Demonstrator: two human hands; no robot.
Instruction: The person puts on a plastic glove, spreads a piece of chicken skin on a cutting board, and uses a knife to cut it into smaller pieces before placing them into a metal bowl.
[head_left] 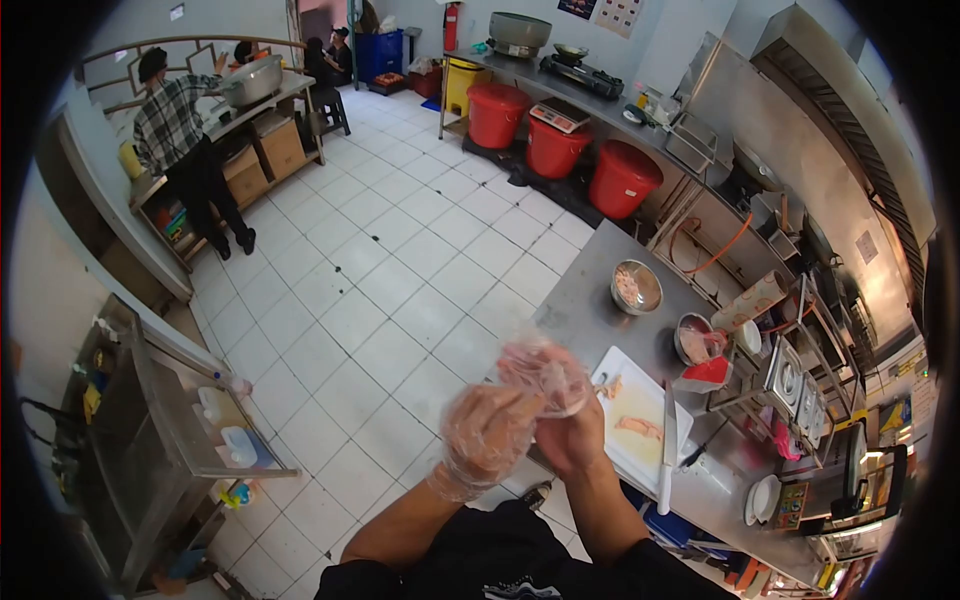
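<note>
In the head view, my left hand (pixel 482 437) wears a clear plastic glove and is closed at the loose edge of another plastic glove (pixel 548 385). That second glove is bunched around the fingers of my right hand (pixel 572 435), whose lower palm and wrist are bare. The fingers of the right hand are smeared by motion. Just right of my hands, a white cutting board (pixel 622 366) carries pieces of raw meat (pixel 638 428). A knife (pixel 668 450) with a white handle lies along the board's right side.
A metal bowl (pixel 637 287) of meat pieces and another bowl (pixel 693 338) stand on the steel table (pixel 580 292). Red bins (pixel 625 180) line the far counter. At upper left, a person (pixel 178 130) stands by a large pot (pixel 253 82). A steel rack (pixel 165 450) is at left.
</note>
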